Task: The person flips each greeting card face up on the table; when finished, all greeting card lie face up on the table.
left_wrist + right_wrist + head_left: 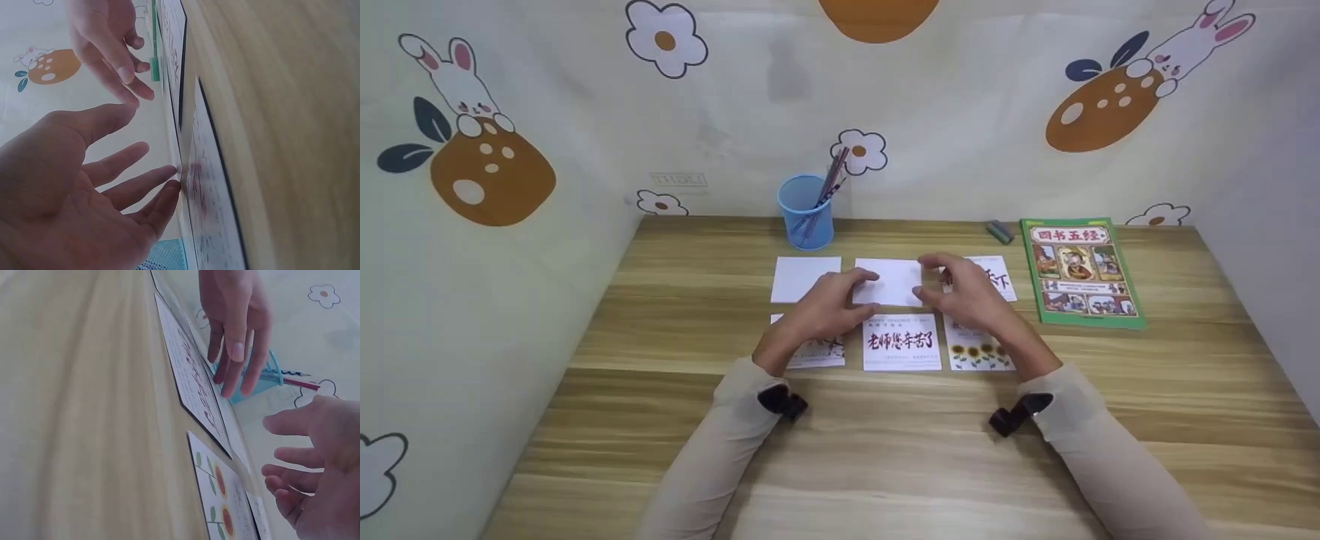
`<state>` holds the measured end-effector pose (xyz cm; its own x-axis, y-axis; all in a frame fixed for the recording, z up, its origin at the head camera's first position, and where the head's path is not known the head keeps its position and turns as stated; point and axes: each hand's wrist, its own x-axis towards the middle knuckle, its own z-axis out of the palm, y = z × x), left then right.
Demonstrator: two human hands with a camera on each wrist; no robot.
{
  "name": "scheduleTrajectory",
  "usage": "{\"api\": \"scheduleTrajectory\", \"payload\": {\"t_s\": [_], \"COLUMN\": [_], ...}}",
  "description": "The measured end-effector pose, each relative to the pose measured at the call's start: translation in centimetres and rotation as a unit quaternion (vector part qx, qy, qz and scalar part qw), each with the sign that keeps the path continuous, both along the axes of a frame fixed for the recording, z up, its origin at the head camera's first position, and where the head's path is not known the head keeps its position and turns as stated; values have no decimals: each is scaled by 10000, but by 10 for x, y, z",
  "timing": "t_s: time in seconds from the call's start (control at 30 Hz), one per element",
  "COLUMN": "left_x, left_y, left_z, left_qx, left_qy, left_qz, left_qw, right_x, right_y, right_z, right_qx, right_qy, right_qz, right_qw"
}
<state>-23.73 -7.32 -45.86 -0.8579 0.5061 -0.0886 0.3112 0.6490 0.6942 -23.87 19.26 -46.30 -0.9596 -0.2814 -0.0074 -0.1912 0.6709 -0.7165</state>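
A blank white card (pixel 894 281) lies on the table at the middle of the back row, between my two hands. On its left side is my left hand (pixel 834 304), thumb and fingers apart, fingertips right at the card's edge. My right hand (pixel 964 292) hovers by its right edge with fingers loosely bent and nothing in them. Another blank card (pixel 804 276) lies to the left, and a card with dark red writing (pixel 997 274) is partly behind the right hand. In front are a card with red characters (pixel 901 341), a sunflower card (pixel 982 356) and a card half covered by the left hand (pixel 825 354).
A blue mesh pencil cup (pixel 808 217) with several pencils stands at the back. To the right lie a green-bordered book (pixel 1084 274) and a small dark green object (pixel 1000 232). A patterned cloth (pixel 960 112) hangs behind the wooden table (pixel 885 450).
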Motion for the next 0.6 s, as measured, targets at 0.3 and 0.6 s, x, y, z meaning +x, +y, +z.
{"api": "scheduleTrajectory", "payload": {"t_s": [0.3,0.6], "left_x": [1,0], "left_y": [0,-2], "left_z": [1,3], "left_qx": [-98,-129], "left_qy": [-113,-125], "left_qz": [-54,-202], "left_qw": [9999,9996], "right_x": [-29,-46], "right_y": [-3,-5], "right_z": [4,7], "right_qx": [1342,1514], "right_qy": [-122,-337], "right_qz": [532,490], "right_qw": [9894,9867]}}
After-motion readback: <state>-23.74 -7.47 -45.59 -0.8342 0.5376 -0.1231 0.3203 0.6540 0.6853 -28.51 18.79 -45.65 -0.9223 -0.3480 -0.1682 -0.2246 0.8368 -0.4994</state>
